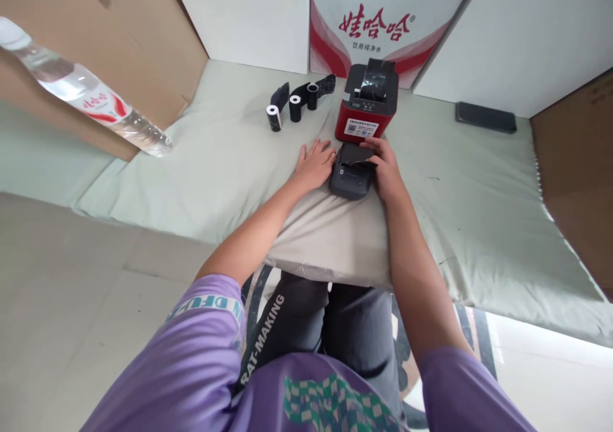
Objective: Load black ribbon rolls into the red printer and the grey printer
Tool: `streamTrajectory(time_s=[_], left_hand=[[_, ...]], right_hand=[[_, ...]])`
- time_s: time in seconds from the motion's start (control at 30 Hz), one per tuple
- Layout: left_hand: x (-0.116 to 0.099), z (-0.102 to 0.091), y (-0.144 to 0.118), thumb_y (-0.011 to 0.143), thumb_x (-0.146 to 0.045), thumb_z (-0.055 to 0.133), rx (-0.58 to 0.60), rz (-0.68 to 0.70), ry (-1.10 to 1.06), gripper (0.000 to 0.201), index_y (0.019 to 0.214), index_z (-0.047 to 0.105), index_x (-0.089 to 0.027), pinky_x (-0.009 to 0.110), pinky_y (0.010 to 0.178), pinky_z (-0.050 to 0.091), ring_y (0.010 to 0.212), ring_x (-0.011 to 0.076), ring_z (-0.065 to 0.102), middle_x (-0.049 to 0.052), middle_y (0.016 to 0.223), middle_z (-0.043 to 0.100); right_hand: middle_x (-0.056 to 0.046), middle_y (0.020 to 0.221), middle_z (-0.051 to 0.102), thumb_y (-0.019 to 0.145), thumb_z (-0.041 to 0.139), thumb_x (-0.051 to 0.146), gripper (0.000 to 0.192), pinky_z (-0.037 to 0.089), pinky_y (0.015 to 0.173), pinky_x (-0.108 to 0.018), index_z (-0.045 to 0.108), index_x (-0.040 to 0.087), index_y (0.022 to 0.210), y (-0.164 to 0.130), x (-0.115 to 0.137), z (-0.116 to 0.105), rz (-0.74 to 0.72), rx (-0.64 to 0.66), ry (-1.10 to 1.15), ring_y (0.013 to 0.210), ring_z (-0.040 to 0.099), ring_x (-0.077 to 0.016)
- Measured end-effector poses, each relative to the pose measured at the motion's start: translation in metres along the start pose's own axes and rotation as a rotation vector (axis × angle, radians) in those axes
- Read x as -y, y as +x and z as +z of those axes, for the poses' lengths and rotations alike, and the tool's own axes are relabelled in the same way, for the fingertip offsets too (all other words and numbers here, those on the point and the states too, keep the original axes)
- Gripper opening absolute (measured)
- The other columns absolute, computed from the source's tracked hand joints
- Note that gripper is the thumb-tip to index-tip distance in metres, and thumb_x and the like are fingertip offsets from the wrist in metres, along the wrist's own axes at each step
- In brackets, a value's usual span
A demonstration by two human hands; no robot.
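A small dark grey portable printer (352,182) lies on the cloth-covered surface, with a black paper strip (357,154) with a ragged edge across its upper part. My left hand (313,165) rests flat at the printer's left side, fingers spread and fingertips at its edge. At the right side, my right hand (385,167) has its thumb and fingers closed around the strip's end. Just behind stands a red and black printer (366,103) with black paper coming out of its top. Several black paper rolls (295,108) stand to the left, their tails partly unrolled.
A large water bottle (96,94) leans at the left against a cardboard box (143,30). A dark phone-like slab (485,117) lies at the back right. White boxes (383,11) line the back, and another cardboard box (575,170) stands at the right.
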State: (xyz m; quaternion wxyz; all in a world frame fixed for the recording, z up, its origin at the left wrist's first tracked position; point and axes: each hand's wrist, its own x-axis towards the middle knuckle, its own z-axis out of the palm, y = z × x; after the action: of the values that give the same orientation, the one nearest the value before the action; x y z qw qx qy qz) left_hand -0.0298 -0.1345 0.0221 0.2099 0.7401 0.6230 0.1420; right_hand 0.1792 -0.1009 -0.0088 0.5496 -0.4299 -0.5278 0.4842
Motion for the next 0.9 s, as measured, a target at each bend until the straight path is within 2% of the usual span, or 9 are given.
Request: streamTrajectory(time_s=[0.1,0.17,0.3,0.4,0.53,0.67,0.77,0.9], left_hand=[[-0.003,-0.001,-0.002,0.114,-0.032,0.02,-0.02,-0.007,-0.01,0.055,0.146,0.064,-0.029,0.055,0.144,0.009,0.172,0.0222,0.025,0.002,0.177,0.045],[-0.005,-0.001,-0.003,0.114,-0.031,0.021,-0.044,-0.007,-0.023,0.054,0.142,0.066,-0.029,0.056,0.143,0.011,0.17,0.0225,0.03,0.003,0.173,0.049],[-0.006,-0.002,-0.003,0.114,-0.031,0.023,-0.088,0.005,-0.058,0.051,0.136,0.069,-0.028,0.056,0.142,0.015,0.16,0.0237,0.045,0.005,0.164,0.058],[-0.004,-0.002,-0.001,0.114,-0.03,0.026,-0.095,0.013,-0.08,0.048,0.132,0.071,-0.027,0.056,0.14,0.017,0.156,0.0249,0.048,0.006,0.161,0.061],[-0.002,0.0,0.0,0.114,-0.029,0.03,-0.121,0.021,-0.097,0.045,0.128,0.072,-0.027,0.056,0.138,0.02,0.153,0.026,0.051,0.006,0.158,0.063],[-0.003,0.0,0.0,0.114,-0.03,0.032,-0.136,0.034,-0.11,0.042,0.124,0.073,-0.027,0.054,0.135,0.024,0.15,0.0256,0.052,0.006,0.153,0.066],[-0.004,-0.001,0.0,0.114,-0.03,0.033,-0.133,0.056,-0.123,0.04,0.118,0.073,-0.027,0.052,0.132,0.027,0.145,0.0247,0.056,0.006,0.146,0.07],[-0.004,-0.001,0.0,0.115,-0.032,0.034,-0.145,0.102,-0.159,0.04,0.107,0.073,-0.025,0.053,0.129,0.03,0.135,0.0243,0.062,0.006,0.134,0.074]], right_hand=[[0.0,0.119,0.08,0.073,0.086,0.032,0.041,0.046,0.129,-0.056,0.073,0.031,0.112,-0.001,-0.001,-0.007,-0.038,0.059,-0.03,0.13,0.069,-0.0275],[-0.001,0.129,0.078,0.071,0.087,0.037,0.052,0.045,0.131,-0.058,0.073,0.032,0.121,-0.002,0.001,-0.012,-0.043,0.149,-0.047,0.139,0.066,-0.0307],[-0.002,0.154,0.067,0.066,0.086,0.038,0.078,0.033,0.139,-0.057,0.065,0.036,0.142,-0.004,0.007,-0.022,-0.012,0.355,-0.1,0.158,0.051,-0.0363],[-0.002,0.162,0.059,0.067,0.086,0.04,0.087,0.03,0.14,-0.056,0.059,0.036,0.15,-0.004,0.007,-0.027,-0.03,0.399,-0.161,0.163,0.043,-0.0383],[-0.004,0.157,0.063,0.073,0.087,0.058,0.084,0.045,0.131,-0.057,0.059,0.038,0.149,-0.001,0.001,-0.028,-0.09,0.299,-0.162,0.153,0.054,-0.0366],[-0.004,0.127,0.076,0.087,0.069,0.081,0.064,0.063,0.11,-0.051,0.068,0.034,0.13,-0.001,0.001,-0.018,-0.07,0.107,-0.116,0.13,0.071,-0.03],[-0.006,0.111,0.076,0.088,0.056,0.092,0.071,0.067,0.1,-0.048,0.072,0.029,0.117,-0.003,0.009,-0.008,-0.072,0.03,-0.128,0.121,0.074,-0.0288],[-0.006,0.11,0.076,0.087,0.053,0.095,0.076,0.067,0.101,-0.047,0.074,0.027,0.112,-0.006,0.017,-0.002,-0.139,-0.002,-0.176,0.122,0.073,-0.0282]])
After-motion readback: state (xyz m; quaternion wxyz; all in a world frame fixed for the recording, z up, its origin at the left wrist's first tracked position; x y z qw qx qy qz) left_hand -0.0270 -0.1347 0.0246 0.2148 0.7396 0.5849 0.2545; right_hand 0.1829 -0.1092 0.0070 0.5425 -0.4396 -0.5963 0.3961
